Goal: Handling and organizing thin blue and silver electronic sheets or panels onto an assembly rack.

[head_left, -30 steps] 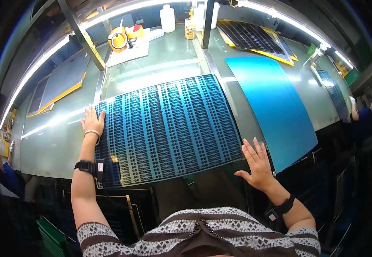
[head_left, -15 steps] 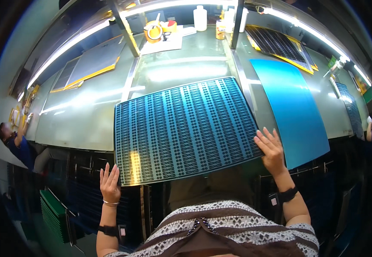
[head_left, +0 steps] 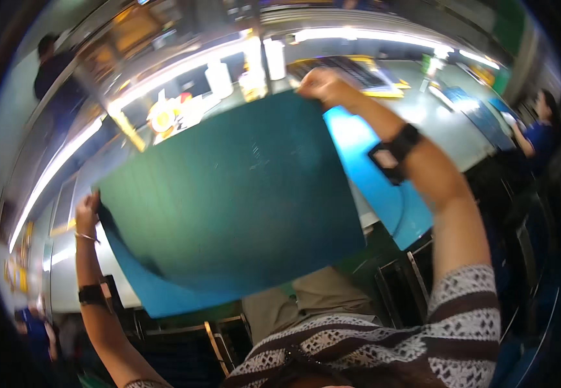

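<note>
A large, thin, rectangular sheet [head_left: 228, 194] is lifted in front of me, tilted. Its face is plain dark teal with a few pale scuffs, and a brighter blue strip runs along the lower left edge. My left hand [head_left: 87, 213] is closed on its left corner. At the far right corner, my right hand [head_left: 322, 87] pinches the edge with the arm stretched forward. A bright blue plain sheet [head_left: 384, 187] lies on the worktable to the right, partly behind the raised sheet and my right forearm.
White bottles [head_left: 219, 79] and an orange tape roll [head_left: 162, 118] stand at the back of the table. Framed dark patterned panels [head_left: 351, 74] lie far right. A co-worker [head_left: 542, 123] is at the right; another person [head_left: 34, 330] is at lower left. A metal post [head_left: 125, 126] rises behind the sheet.
The sheet that lay flat with a patterned face is no longer seen; a plain teal face now shows, raised. Both hands have moved from resting at the edges to gripping corners, the right reaching far forward.
</note>
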